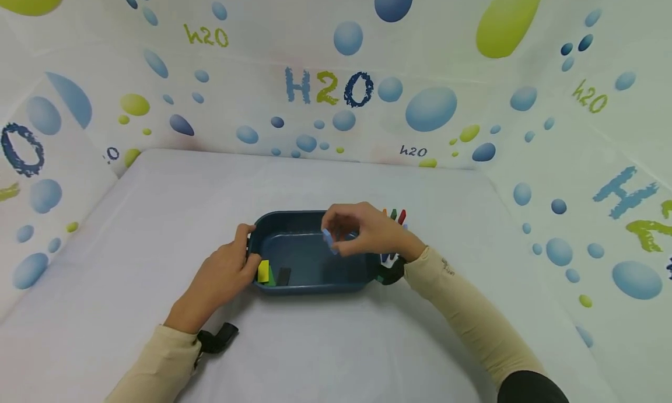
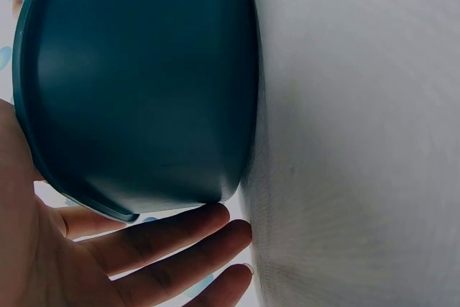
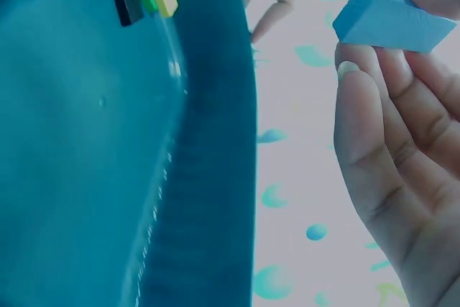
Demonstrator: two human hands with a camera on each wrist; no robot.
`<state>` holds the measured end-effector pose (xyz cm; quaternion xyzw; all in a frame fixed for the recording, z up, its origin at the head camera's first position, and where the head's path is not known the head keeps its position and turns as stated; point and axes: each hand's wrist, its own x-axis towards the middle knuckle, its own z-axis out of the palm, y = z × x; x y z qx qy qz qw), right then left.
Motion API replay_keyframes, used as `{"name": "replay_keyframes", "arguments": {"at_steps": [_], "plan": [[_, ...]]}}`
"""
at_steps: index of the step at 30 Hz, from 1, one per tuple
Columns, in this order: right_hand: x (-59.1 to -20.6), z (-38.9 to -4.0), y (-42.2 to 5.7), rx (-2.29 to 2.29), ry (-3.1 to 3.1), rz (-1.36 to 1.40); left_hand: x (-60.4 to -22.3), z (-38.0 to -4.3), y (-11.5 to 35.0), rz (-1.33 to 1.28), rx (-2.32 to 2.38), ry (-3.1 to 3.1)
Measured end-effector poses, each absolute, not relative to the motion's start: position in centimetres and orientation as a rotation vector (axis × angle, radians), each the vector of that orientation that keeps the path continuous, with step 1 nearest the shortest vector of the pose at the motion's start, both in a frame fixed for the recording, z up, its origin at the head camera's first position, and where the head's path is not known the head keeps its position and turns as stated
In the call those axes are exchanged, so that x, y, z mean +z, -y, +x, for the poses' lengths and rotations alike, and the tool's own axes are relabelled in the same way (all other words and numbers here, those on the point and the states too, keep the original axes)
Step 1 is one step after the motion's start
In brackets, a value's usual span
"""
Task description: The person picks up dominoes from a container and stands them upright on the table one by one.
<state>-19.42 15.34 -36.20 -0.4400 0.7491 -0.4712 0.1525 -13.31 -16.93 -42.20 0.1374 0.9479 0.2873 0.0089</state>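
Note:
A dark blue-green plastic tub stands on the white cloth. My left hand holds its left end, thumb at the rim and fingers along the outer wall. Above the tub's right half, my right hand pinches a small blue eraser with slanted ends between thumb and fingertips. Inside the tub, by its near left corner, a yellow block, a green block and a black block lean against the wall. The left wrist view shows mostly the tub's outer side.
Several pens in orange, green and red stand just beyond the tub's right end, partly hidden by my right wrist. Their holder cannot be made out. A patterned curtain closes off the back and both sides of the white cloth.

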Motion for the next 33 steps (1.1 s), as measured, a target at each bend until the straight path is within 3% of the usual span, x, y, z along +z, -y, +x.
{"name": "replay_keyframes", "arguments": {"at_steps": [15,33], "plan": [[-36.3,-17.9,-22.3,-1.480,-2.415,-1.092,-41.9,-13.6,16.6,0.432,0.887,-2.957],[-38.5,-16.8,-26.7,-1.457,-2.665,-0.927,-42.2,-13.3,16.6,0.410,0.882,-2.957]]}}
